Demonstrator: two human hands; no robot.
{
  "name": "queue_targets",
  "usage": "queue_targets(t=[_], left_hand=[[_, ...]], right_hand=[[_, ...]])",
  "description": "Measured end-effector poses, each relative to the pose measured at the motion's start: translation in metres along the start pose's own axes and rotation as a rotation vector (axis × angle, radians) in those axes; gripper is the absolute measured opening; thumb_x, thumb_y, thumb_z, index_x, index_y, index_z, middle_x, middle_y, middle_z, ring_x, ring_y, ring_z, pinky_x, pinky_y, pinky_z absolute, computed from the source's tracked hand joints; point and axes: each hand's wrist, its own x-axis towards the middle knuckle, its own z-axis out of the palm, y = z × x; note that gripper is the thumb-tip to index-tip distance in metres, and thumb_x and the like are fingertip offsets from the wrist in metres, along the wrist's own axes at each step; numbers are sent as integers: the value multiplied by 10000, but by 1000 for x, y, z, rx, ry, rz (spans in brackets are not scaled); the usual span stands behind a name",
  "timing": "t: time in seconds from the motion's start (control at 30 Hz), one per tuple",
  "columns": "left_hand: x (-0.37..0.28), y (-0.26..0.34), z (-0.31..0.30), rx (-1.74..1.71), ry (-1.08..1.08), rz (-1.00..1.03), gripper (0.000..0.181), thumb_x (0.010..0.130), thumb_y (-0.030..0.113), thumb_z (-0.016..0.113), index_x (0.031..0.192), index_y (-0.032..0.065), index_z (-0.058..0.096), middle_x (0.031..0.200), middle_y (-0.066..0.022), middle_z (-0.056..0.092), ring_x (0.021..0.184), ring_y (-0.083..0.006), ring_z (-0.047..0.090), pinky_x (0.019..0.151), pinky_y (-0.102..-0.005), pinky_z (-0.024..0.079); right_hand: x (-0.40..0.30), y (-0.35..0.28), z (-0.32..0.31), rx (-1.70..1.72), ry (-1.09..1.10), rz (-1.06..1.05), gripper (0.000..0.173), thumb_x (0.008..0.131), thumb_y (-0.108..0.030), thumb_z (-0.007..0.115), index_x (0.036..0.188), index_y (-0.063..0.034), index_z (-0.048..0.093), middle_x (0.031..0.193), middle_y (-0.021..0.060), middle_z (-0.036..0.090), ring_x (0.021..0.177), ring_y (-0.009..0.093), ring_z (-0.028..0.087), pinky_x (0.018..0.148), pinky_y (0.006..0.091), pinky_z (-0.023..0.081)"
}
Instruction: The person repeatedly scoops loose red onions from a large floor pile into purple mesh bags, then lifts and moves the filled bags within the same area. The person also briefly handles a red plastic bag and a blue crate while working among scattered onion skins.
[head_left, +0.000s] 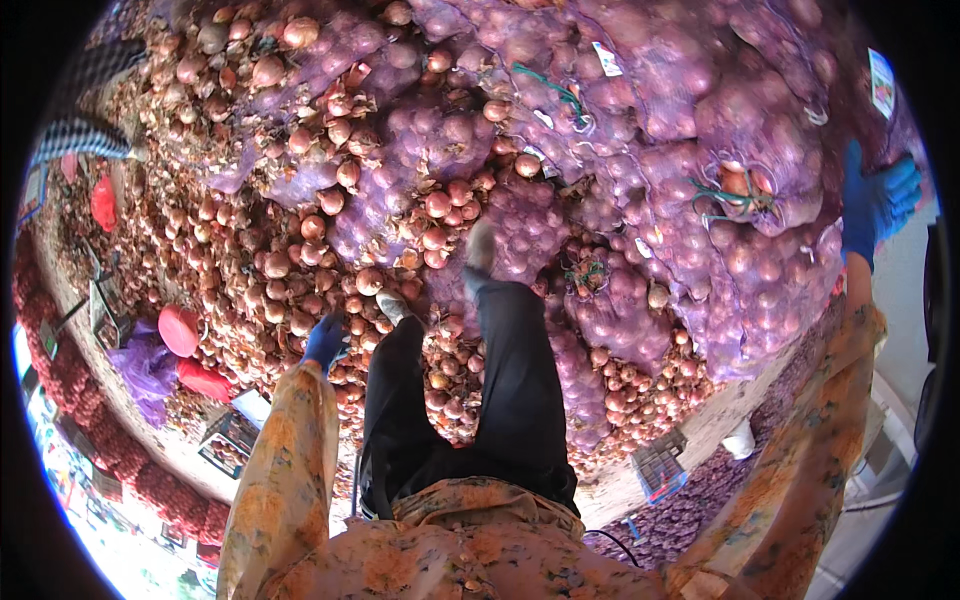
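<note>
My right hand (881, 199), in a blue glove, is stretched far out to the right with its thumb and fingers apart. It is beside a full purple mesh sack of onions (757, 180), tied at its mouth with green string; whether it touches the sacks I cannot tell. Lower down on the left, my blue-gloved left hand (326, 341) hangs near my leg over loose onions (277, 289). No object shows in it, but its fingers are partly hidden. My feet stand among loose onions and mesh sacks.
Stacked onion sacks (660, 82) fill the upper right. At left are red stools (178, 330), a crumpled purple mesh bag (146, 367) and a crate (229, 442). Another crate (660, 472) stands at lower right. Another person's checkered sleeve (82, 140) shows at upper left.
</note>
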Motion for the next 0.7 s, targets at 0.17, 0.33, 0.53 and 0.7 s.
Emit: queue_targets(t=[0.17, 0.33, 0.53, 0.7], left_hand=[[72, 1, 41, 348, 19, 176, 239, 895, 231, 458, 1024, 82, 593, 779, -80, 654, 667, -219, 619, 585, -365, 477], [124, -4, 68, 706, 294, 362, 158, 903, 188, 443, 926, 68, 543, 882, -204, 574, 724, -393, 586, 624, -467, 453], [175, -31, 93, 471, 348, 341, 293, 883, 338, 498, 998, 92, 606, 944, -192, 632, 888, -369, 601, 759, -435, 470], [178, 74, 147, 642, 382, 355, 301, 891, 351, 449, 915, 79, 575, 816, -217, 621, 800, -416, 588, 700, -484, 461]], right_hand=[[12, -1, -5, 8, -13, 27, 744, 703, -704, 552, 1045, -43, 551, 976, 155, 601, 847, 336, 596, 730, 432, 477], [0, 21, 20, -156, -36, 31, 713, 728, -709, 527, 850, -13, 624, 740, 143, 642, 654, 294, 629, 581, 379, 498], [-11, -211, -95, 1231, 142, 103, 442, 718, -360, 641, 1008, -31, 588, 942, 157, 599, 887, 332, 562, 784, 420, 437], [-111, -476, -132, 1762, -423, -366, 463, 718, -194, 702, 1134, -53, 555, 1112, 170, 558, 1057, 361, 513, 919, 444, 403]])
